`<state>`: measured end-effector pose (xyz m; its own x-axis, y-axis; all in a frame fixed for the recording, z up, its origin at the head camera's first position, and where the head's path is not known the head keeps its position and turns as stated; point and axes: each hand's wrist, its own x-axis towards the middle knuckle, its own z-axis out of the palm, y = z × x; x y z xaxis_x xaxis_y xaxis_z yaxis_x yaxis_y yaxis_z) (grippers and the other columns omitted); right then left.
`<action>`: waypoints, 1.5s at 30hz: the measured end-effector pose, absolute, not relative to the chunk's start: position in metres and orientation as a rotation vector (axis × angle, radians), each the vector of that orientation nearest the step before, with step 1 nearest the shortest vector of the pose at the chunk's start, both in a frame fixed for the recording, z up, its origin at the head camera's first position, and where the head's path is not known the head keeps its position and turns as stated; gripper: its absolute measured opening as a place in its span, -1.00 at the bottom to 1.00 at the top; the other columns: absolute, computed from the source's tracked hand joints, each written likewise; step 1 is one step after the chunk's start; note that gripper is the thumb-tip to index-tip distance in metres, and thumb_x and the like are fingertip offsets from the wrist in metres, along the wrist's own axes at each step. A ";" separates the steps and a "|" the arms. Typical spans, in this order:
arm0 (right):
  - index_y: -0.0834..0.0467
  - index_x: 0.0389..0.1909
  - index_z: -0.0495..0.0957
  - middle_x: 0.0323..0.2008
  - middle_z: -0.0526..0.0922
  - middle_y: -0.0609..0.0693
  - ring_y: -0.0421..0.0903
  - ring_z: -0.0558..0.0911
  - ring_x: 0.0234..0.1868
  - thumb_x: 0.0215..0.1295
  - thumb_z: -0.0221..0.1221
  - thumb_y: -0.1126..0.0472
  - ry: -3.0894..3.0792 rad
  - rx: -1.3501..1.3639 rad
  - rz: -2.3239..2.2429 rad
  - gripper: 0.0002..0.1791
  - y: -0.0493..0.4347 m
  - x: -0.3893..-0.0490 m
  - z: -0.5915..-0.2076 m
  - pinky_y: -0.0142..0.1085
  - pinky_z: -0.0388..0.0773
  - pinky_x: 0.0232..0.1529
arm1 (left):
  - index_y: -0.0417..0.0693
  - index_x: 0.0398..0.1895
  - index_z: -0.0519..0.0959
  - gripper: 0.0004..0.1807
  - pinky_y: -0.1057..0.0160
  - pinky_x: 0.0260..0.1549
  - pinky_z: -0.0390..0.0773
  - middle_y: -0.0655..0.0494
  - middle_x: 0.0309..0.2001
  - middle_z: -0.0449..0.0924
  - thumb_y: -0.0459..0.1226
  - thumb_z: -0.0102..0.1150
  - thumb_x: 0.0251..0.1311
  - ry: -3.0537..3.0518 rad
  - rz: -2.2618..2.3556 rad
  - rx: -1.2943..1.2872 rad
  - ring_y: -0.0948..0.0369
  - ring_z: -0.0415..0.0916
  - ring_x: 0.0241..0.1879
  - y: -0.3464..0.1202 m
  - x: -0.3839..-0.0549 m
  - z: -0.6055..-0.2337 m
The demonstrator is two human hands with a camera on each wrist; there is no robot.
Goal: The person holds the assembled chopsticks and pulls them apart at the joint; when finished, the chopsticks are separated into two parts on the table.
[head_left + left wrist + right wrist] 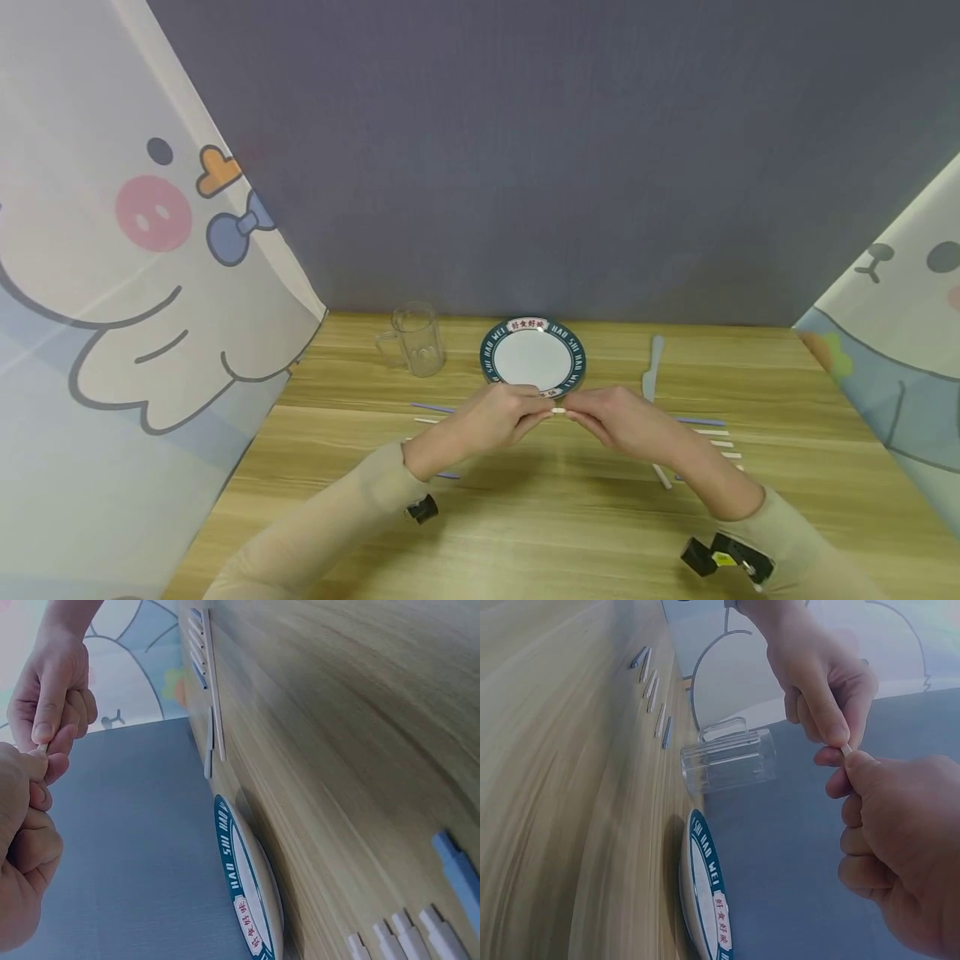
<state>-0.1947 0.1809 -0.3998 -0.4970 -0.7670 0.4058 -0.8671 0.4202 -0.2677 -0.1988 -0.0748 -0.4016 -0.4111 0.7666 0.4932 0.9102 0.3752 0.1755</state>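
Note:
Both hands meet just in front of the plate, above the wooden table. Between their fingertips is a small white stick piece, most of it hidden by the fingers; its exact kind cannot be told. My left hand pinches one end with thumb and fingers. The other end is pinched by my right hand. In the right wrist view, a short pale bit of the stick shows between the two thumbs. The remaining fingers of both hands are curled in.
A plate with a dark green lettered rim lies behind the hands. Left of it stands a clear mug; to the right lies a pale knife. Blue sticks and white sticks lie at both sides. A grey panel rises behind.

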 end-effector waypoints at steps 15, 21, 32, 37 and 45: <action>0.03 -0.12 0.71 -0.25 0.79 -0.19 -0.35 0.70 -0.26 0.46 0.26 0.39 -2.442 1.423 0.643 -0.82 0.182 -0.194 -0.401 -0.34 0.72 -0.23 | -0.05 -0.17 0.75 -0.92 0.53 -0.35 0.63 0.19 -0.34 0.70 -0.32 0.28 0.47 -2.292 -0.533 -1.469 0.37 0.63 -0.40 -0.074 -0.197 -0.401; 0.05 -0.09 0.72 -0.23 0.80 -0.19 -0.33 0.71 -0.25 0.48 0.24 0.38 -2.457 1.407 0.644 -0.82 0.182 -0.194 -0.401 -0.32 0.72 -0.23 | -0.09 -0.14 0.77 -0.90 0.52 -0.32 0.65 0.16 -0.30 0.73 -0.33 0.27 0.47 -2.305 -0.558 -1.467 0.35 0.65 -0.38 -0.074 -0.197 -0.400; 0.01 -0.16 0.69 -0.31 0.72 -0.24 -0.40 0.61 -0.30 0.45 0.27 0.39 -2.428 1.421 0.661 -0.81 0.180 -0.195 -0.404 -0.37 0.65 -0.30 | -0.07 -0.18 0.74 -0.93 0.50 -0.28 0.66 0.17 -0.30 0.74 -0.33 0.29 0.45 -2.285 -0.534 -1.471 0.35 0.66 -0.36 -0.076 -0.198 -0.402; 0.02 -0.16 0.68 -0.31 0.73 -0.23 -0.38 0.62 -0.30 0.47 0.26 0.38 -2.428 1.402 0.629 -0.83 0.179 -0.196 -0.404 -0.35 0.66 -0.30 | -0.11 -0.14 0.76 -0.91 0.50 -0.24 0.69 0.15 -0.27 0.75 -0.34 0.29 0.44 -2.280 -0.538 -1.458 0.33 0.69 -0.33 -0.077 -0.198 -0.403; 0.00 -0.14 0.68 -0.30 0.74 -0.23 -0.39 0.62 -0.31 0.47 0.26 0.38 -2.445 1.397 0.632 -0.81 0.179 -0.195 -0.403 -0.36 0.66 -0.30 | -0.09 -0.15 0.75 -0.93 0.50 -0.26 0.67 0.16 -0.29 0.73 -0.34 0.29 0.45 -2.274 -0.528 -1.461 0.35 0.66 -0.34 -0.077 -0.199 -0.403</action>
